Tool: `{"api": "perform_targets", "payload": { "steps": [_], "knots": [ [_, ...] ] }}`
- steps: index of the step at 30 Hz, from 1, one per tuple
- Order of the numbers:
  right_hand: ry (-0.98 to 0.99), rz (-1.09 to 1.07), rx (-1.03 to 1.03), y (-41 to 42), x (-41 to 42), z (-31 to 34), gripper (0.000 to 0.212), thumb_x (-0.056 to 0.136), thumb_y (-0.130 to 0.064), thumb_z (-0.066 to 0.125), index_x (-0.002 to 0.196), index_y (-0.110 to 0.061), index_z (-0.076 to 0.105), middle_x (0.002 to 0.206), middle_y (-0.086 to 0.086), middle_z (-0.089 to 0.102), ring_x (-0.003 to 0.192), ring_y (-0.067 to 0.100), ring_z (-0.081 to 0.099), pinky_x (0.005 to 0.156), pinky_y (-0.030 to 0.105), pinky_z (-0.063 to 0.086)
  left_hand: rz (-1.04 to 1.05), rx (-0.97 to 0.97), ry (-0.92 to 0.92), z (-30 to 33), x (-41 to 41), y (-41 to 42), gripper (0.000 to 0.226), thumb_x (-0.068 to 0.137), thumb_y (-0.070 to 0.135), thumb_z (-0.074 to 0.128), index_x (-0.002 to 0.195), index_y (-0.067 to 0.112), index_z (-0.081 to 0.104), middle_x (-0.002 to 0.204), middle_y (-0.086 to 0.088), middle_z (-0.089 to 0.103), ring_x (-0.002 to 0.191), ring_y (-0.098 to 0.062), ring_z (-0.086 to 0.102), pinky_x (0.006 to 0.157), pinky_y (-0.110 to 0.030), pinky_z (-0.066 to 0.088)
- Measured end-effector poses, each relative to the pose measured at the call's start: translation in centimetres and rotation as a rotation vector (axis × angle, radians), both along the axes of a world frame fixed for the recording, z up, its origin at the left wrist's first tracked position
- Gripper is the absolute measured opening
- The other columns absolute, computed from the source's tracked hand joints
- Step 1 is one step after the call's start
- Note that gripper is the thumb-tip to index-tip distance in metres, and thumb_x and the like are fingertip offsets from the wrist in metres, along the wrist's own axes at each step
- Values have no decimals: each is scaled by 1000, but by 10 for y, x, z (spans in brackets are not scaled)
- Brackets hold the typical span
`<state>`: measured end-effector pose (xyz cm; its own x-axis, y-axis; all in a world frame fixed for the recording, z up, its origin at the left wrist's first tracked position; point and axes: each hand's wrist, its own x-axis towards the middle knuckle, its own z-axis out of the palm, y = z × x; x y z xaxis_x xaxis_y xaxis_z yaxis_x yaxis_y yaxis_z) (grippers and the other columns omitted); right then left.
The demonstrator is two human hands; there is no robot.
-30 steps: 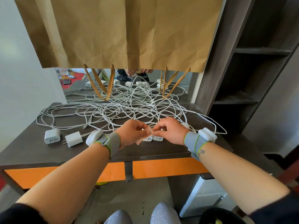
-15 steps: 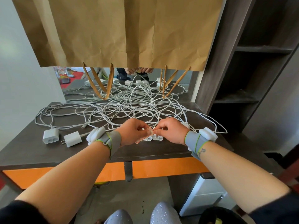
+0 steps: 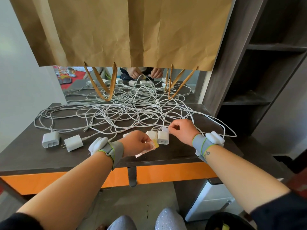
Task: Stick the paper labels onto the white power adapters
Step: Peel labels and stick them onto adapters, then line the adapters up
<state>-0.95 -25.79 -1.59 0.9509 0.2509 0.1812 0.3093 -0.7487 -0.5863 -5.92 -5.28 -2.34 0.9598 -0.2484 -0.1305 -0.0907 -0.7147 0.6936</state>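
Just below the middle of the frame the two hands work apart. The right hand (image 3: 181, 131) pinches a small white label (image 3: 165, 129) between thumb and forefinger, holding it just above the right one of two power adapters (image 3: 163, 137) that sit side by side near the front edge of the dark desk (image 3: 25, 151) — probably so the sticker can go straight down onto the top face. The left hand (image 3: 136, 144) grips the label sheet (image 3: 150, 147), its fingers curled round it, low and close to the adapters; keeping it there likely saves reaching for the next sticker.

Two more adapters (image 3: 50, 139) lie at the left of the frame, prongs toward the viewer, well apart from the hands — whether they carry labels I cannot tell. A tangle of white cables (image 3: 126, 113) spreads across the middle of the desk behind the hands, so the adapters sit forward, on bare surface. A brown paper bag (image 3: 132, 30) hangs across the top of the frame.
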Motion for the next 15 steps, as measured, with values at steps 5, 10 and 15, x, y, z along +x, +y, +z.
{"api": "perform_targets", "payload": {
  "steps": [5, 10, 15],
  "knots": [
    [-41, -11, -120, -1, 10, -5, 13, 83, -18, 58, 84, -10, 68, 85, 9, 70, 80, 23, 60, 75, 31, 48, -79, -32, 97, -10, 0, -10, 21, 87, 21, 62, 105, 13, 69, 99, -10, 72, 92, -23, 66, 91, -38, 52],
    [-83, 31, -230, 3, 12, -5, 15, 85, -21, 55, 88, -12, 67, 90, 10, 70, 89, 29, 60, 82, 38, 48, -101, 44, 73, -17, 4, -14, 10, 87, 26, 61, 84, 20, 69, 119, -4, 66, 105, -24, 62, 93, -40, 49],
    [-91, 62, -298, 5, 12, -7, 19, 87, -25, 53, 93, -13, 67, 95, 9, 69, 93, 29, 60, 83, 40, 48, -87, -3, 70, -19, 5, -13, 17, 86, 23, 62, 71, 29, 66, 112, -6, 69, 103, -24, 63, 91, -41, 51]
  ]
}}
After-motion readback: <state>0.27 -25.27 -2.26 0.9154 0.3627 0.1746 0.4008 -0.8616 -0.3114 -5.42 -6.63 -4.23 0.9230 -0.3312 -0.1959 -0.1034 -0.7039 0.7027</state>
